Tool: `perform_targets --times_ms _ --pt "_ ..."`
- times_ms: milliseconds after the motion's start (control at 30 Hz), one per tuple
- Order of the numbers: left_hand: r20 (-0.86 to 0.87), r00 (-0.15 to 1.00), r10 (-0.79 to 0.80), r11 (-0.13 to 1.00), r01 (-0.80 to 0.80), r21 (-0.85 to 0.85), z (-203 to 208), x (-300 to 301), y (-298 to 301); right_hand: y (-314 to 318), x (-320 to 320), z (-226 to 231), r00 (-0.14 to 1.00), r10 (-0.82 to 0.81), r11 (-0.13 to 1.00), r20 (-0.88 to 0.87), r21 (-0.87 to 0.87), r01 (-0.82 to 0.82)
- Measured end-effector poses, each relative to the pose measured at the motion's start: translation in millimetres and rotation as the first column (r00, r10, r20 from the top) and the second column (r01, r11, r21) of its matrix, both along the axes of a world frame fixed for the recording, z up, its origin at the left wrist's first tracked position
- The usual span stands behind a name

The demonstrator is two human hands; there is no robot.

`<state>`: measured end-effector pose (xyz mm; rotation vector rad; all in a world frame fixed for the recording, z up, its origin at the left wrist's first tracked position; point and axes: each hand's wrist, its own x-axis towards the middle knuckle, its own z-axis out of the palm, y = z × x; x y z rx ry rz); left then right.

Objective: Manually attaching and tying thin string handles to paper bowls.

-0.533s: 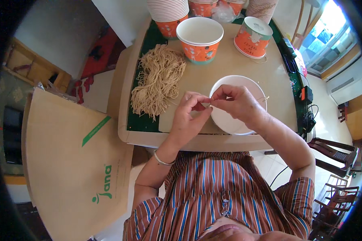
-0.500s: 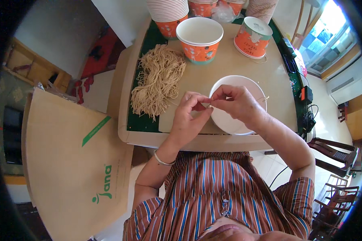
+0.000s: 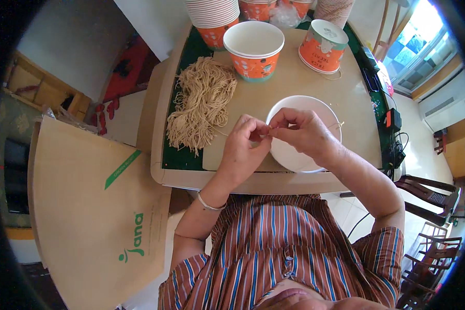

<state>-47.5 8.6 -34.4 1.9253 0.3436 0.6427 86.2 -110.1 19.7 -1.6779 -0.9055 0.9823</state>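
Note:
My left hand (image 3: 245,144) and my right hand (image 3: 307,132) meet fingertip to fingertip over the left rim of a white paper bucket (image 3: 310,155). Both are closed in a pinch on the end of a thin beige cord, mostly hidden by the fingers. A strand of it shows beside my left hand, near a loose bundle of beige cords (image 3: 201,103) lying to the left. The bucket lies with its pale round face toward me. A short bit of cord (image 3: 340,124) sticks out at its right side.
Behind my hands stands an open orange-and-white paper bucket (image 3: 254,54). Farther right, another bucket (image 3: 324,49) sits upside down with a cord loop beside it. Stacked buckets (image 3: 212,23) line the table's far edge. A large cardboard box (image 3: 88,206) is at the left; cables (image 3: 395,147) hang at the right.
The fingertips of my left hand have drawn closer together and nearer my right fingertips, covering the small pale bit that showed between them. The buckets and cord bundle stay in place.

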Motion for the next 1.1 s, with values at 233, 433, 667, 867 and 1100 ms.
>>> perform_targets --times_ms 233,433,667,867,1100 --pt "-0.012 1.000 0.020 0.997 -0.021 -0.079 -5 3 0 -3 3 -4 0.999 -0.002 1.000 0.033 0.016 0.002" --pt "-0.060 0.998 0.011 0.993 -0.018 -0.117 2 0 0 -3 1 0 1.000 -0.006 1.000 0.027 0.012 0.005" --pt "-0.100 0.995 0.018 0.994 -0.028 -0.103 4 2 0 -4 4 -22 1.000 -0.010 0.996 0.004 0.091 0.009" --pt "-0.093 0.995 0.026 0.991 -0.038 -0.127 5 1 -2 -7 5 -7 0.997 -0.038 0.999 0.061 0.029 0.036" --pt "-0.121 0.993 -0.018 1.000 0.016 -0.018 8 1 5 -12 6 -16 0.998 0.034 0.984 -0.043 0.175 -0.026"
